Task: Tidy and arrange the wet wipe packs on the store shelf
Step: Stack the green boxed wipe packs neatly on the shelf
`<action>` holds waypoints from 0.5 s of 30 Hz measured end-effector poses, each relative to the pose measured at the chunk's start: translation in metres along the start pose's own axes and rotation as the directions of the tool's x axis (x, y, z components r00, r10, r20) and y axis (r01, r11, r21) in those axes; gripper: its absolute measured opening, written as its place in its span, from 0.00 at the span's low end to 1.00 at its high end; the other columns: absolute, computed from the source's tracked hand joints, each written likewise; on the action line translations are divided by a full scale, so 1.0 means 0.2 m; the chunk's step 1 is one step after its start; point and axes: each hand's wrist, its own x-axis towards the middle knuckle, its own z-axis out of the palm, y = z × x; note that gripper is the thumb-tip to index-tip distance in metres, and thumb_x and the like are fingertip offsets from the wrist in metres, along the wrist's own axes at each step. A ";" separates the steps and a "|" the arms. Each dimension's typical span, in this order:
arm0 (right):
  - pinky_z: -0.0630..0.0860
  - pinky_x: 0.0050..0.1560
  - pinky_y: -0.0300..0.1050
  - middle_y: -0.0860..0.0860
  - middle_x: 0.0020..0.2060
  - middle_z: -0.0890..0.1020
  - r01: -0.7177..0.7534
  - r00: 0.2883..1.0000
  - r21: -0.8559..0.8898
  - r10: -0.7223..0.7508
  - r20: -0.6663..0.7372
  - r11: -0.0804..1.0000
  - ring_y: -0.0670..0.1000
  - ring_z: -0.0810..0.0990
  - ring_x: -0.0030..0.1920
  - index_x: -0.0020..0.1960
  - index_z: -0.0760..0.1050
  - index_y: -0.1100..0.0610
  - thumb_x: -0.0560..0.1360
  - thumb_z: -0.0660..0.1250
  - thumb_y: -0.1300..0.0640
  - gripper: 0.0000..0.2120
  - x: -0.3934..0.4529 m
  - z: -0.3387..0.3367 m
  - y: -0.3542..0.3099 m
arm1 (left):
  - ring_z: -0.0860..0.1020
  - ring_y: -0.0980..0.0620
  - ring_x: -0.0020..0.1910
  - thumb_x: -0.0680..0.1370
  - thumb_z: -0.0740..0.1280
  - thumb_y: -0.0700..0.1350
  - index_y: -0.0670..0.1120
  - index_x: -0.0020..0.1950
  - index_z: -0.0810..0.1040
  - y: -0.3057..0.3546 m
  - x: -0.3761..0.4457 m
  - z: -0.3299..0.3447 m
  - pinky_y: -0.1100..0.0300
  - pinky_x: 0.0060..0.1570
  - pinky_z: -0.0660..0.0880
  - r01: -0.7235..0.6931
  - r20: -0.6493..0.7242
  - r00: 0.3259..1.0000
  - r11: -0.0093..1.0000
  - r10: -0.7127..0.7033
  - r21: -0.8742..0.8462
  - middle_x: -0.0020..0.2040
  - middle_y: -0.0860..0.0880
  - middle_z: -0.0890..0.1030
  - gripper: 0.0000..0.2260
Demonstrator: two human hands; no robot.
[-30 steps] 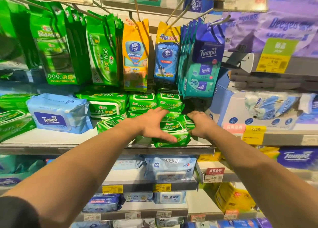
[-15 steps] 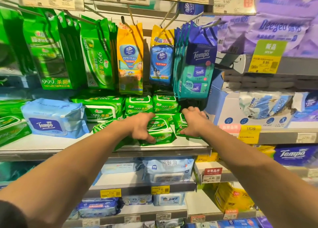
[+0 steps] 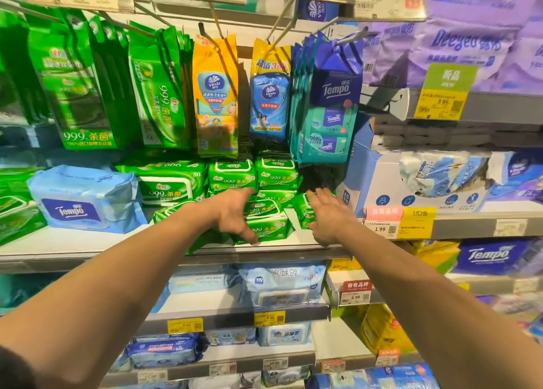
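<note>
A green 999 wet wipe pack (image 3: pixel 269 221) lies at the front of the white shelf (image 3: pixel 88 241). My left hand (image 3: pixel 232 215) lies against its left side with fingers straight and the thumb down at its front edge. My right hand (image 3: pixel 327 215) is open, its fingers spread, and rests on a smaller green pack (image 3: pixel 302 210) standing just right of the first. Behind them, two stacks of the same green packs (image 3: pixel 232 178) (image 3: pixel 276 174) sit side by side. Another green pack (image 3: pixel 167 212) lies partly hidden under my left forearm.
A blue Tempo pack (image 3: pixel 82 200) and a large green pack (image 3: pixel 170 185) lie to the left. Hanging packs (image 3: pixel 216 94) dangle from hooks just above the stacks. A cardboard tissue box (image 3: pixel 361 168) borders the right side. Lower shelves hold more wipe packs.
Both hands pushed the green packs back from the shelf's front edge. My right hand let go of the small pack and opened; my left hand's fingers straightened.
</note>
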 end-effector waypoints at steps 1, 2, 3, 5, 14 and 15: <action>0.42 0.77 0.53 0.54 0.79 0.41 0.005 1.000 0.028 -0.005 -0.001 1.000 0.54 0.39 0.79 0.80 0.38 0.52 0.77 0.65 0.52 0.44 -0.01 0.01 0.01 | 0.65 0.41 0.73 0.60 0.81 0.60 0.45 0.80 0.49 0.00 0.00 0.00 0.52 0.70 0.65 0.002 0.001 1.000 1.000 -0.002 0.000 0.77 0.42 0.62 0.59; 0.41 0.76 0.53 0.53 0.79 0.39 0.013 1.000 0.068 -0.011 -0.017 0.998 0.54 0.36 0.78 0.80 0.36 0.52 0.76 0.67 0.52 0.46 -0.03 0.00 0.01 | 0.65 0.41 0.73 0.61 0.81 0.58 0.44 0.79 0.49 0.00 0.00 0.00 0.52 0.69 0.65 0.002 -0.005 1.000 1.000 -0.002 -0.002 0.77 0.42 0.62 0.58; 0.41 0.76 0.52 0.53 0.79 0.39 0.032 0.999 0.114 -0.027 -0.043 0.993 0.54 0.36 0.78 0.80 0.36 0.52 0.74 0.69 0.52 0.49 -0.05 -0.01 0.01 | 0.66 0.41 0.72 0.62 0.81 0.56 0.44 0.79 0.50 0.00 0.00 -0.01 0.53 0.68 0.66 0.004 -0.015 1.000 1.000 -0.004 -0.009 0.76 0.42 0.63 0.57; 0.43 0.76 0.51 0.52 0.79 0.41 0.127 0.989 0.205 -0.108 -0.103 0.971 0.52 0.37 0.78 0.80 0.38 0.53 0.71 0.72 0.49 0.52 -0.08 -0.05 0.01 | 0.69 0.41 0.70 0.61 0.82 0.55 0.45 0.79 0.51 0.01 0.00 -0.01 0.54 0.66 0.68 -0.001 -0.049 0.999 1.000 0.000 -0.021 0.75 0.42 0.65 0.57; 0.59 0.75 0.47 0.56 0.77 0.60 0.325 0.940 0.307 -0.340 -0.005 0.895 0.55 0.60 0.76 0.78 0.55 0.58 0.64 0.80 0.43 0.53 -0.01 -0.19 -0.32 | 0.73 0.47 0.65 0.58 0.83 0.54 0.44 0.78 0.54 0.05 -0.02 0.04 0.68 0.59 0.64 -0.088 -0.157 0.984 0.995 0.081 -0.042 0.70 0.44 0.73 0.58; 0.62 0.73 0.48 0.55 0.76 0.63 0.323 0.937 0.296 -0.347 0.035 0.899 0.56 0.64 0.74 0.78 0.56 0.58 0.65 0.79 0.44 0.51 0.00 -0.19 -0.34 | 0.72 0.47 0.68 0.59 0.83 0.54 0.43 0.79 0.53 0.05 -0.03 0.03 0.67 0.61 0.63 -0.090 -0.146 0.986 0.995 0.082 -0.049 0.72 0.44 0.71 0.58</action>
